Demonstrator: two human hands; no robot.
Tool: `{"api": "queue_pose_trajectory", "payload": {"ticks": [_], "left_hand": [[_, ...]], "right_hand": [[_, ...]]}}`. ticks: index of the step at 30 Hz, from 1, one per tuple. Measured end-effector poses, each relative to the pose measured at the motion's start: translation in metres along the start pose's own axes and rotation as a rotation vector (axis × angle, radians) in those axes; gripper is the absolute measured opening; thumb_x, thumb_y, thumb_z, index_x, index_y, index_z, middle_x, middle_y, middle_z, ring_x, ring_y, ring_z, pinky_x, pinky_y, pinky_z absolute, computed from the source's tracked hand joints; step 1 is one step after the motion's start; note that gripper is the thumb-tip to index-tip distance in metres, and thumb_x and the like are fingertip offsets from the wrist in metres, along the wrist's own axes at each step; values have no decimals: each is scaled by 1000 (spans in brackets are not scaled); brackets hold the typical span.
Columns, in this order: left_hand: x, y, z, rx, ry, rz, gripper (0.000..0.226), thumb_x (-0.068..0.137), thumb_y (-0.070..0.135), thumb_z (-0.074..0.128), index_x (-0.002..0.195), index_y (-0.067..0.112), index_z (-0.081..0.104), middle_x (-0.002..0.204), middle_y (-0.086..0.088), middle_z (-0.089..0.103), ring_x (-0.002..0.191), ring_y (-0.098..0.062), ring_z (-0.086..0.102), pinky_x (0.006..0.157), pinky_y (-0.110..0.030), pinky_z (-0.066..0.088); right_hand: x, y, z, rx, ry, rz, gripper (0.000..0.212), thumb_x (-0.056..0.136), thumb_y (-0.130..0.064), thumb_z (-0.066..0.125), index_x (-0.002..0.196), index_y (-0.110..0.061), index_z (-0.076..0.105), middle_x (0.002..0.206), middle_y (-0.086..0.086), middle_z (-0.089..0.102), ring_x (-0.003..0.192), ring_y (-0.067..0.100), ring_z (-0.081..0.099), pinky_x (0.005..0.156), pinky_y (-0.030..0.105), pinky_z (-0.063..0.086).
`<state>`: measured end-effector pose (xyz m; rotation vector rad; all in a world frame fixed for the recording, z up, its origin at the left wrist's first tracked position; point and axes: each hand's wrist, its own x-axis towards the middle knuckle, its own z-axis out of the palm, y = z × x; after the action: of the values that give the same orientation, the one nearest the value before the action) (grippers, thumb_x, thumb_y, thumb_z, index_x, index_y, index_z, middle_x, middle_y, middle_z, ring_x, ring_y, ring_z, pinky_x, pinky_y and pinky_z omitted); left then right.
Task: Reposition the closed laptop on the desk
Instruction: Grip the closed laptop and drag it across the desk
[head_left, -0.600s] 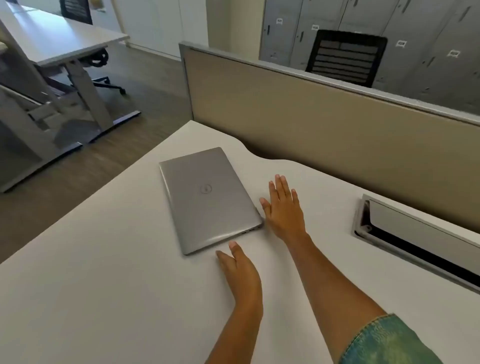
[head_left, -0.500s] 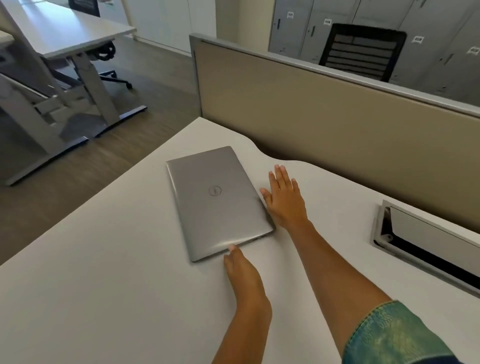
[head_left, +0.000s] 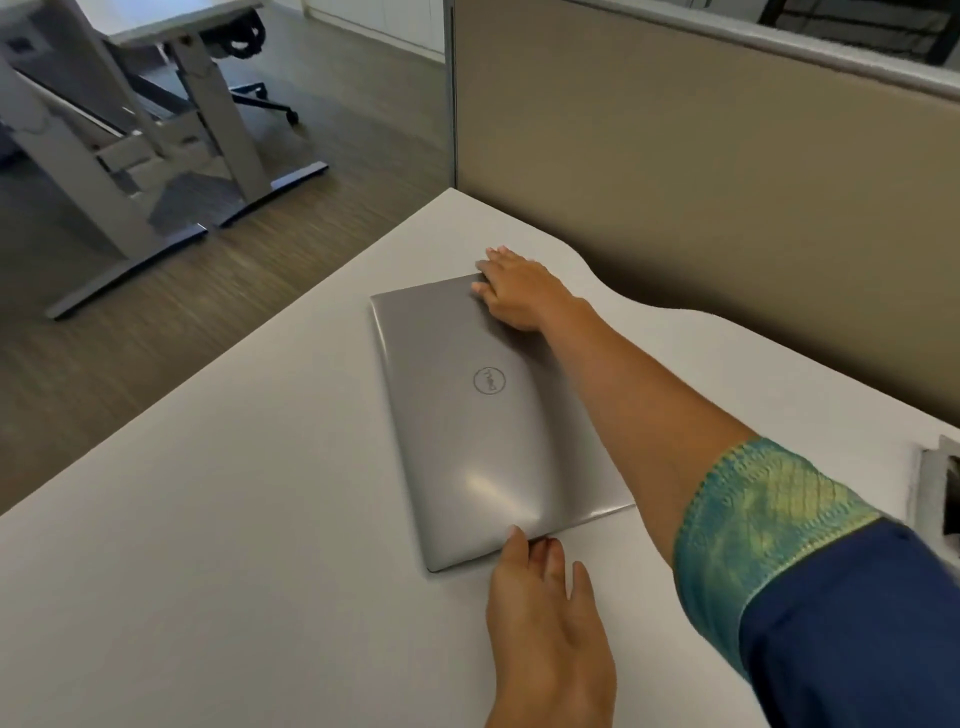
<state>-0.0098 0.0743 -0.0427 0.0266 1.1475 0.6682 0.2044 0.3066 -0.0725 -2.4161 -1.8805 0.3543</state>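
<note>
A closed silver laptop (head_left: 467, 415) with a round logo lies flat on the white desk (head_left: 234, 571), its long side running away from me. My right hand (head_left: 519, 291) reaches across the lid and grips the far right corner, fingers curled over the edge. My left hand (head_left: 545, 623) rests on the desk at the laptop's near short edge, thumb on the lid and fingertips at the edge. My right forearm crosses above the laptop's right side and hides that edge.
A tan partition (head_left: 701, 182) stands along the desk's far side. A cable hatch (head_left: 935, 493) sits in the desk at the right border. The desk's left edge drops to a wood floor, where another desk's grey legs (head_left: 156, 156) stand.
My right hand has moved from the desk beside the laptop's right edge up to its far right corner. My left hand now touches the near edge. The view has moved closer.
</note>
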Motion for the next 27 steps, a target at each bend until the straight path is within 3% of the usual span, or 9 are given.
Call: {"api": "queue_pose_trajectory", "payload": {"ticks": [4, 8, 15, 19, 20, 23, 27], "left_hand": [[6, 0, 2, -21, 46, -36, 45, 99, 20, 45, 140, 3, 40, 145, -13, 45, 139, -23, 38, 114, -41, 29], [7, 1, 4, -54, 72, -88, 48, 100, 29, 42, 140, 3, 41, 146, -13, 45, 140, -23, 37, 115, -42, 28], [6, 4, 6, -113, 126, -143, 45, 98, 33, 44, 134, 7, 46, 140, -11, 51, 135, -25, 43, 115, -43, 27], [8, 2, 4, -169, 129, 13, 34, 97, 25, 50, 128, 12, 50, 110, -9, 66, 99, -25, 62, 105, -48, 41], [7, 4, 3, -151, 133, 65, 33, 96, 23, 51, 128, 12, 50, 111, -9, 66, 96, -24, 63, 101, -49, 44], [6, 8, -8, -49, 116, 161, 37, 98, 19, 48, 134, 13, 47, 124, -12, 61, 103, -28, 60, 96, -48, 45], [-3, 11, -28, 72, 71, 230, 34, 98, 17, 47, 133, 15, 45, 113, -8, 64, 96, -27, 61, 90, -45, 46]], "right_hand": [[17, -10, 2, -27, -10, -15, 54, 98, -43, 24, 139, -15, 43, 147, 12, 43, 134, 30, 38, 112, 46, 25], [20, -8, -1, 2, -27, 15, 58, 96, -50, 24, 132, -13, 49, 141, 12, 42, 130, 31, 36, 105, 48, 33], [11, 4, -8, -66, -104, 40, 61, 86, -64, 23, 119, -21, 51, 135, 14, 45, 126, 36, 36, 103, 54, 31], [-16, 23, -11, -7, -108, 116, 73, 81, -72, 22, 123, -20, 49, 134, 16, 47, 125, 37, 39, 99, 55, 35], [-27, 29, -9, -2, -100, 128, 73, 82, -72, 22, 123, -17, 49, 133, 17, 49, 124, 37, 40, 96, 54, 36], [-65, 49, -2, 58, -48, 209, 59, 85, -71, 24, 99, -18, 47, 120, 17, 56, 112, 34, 48, 83, 48, 38], [-119, 72, 4, 193, -15, 310, 58, 85, -72, 25, 90, -18, 45, 103, 12, 57, 92, 28, 51, 79, 43, 44]]}}
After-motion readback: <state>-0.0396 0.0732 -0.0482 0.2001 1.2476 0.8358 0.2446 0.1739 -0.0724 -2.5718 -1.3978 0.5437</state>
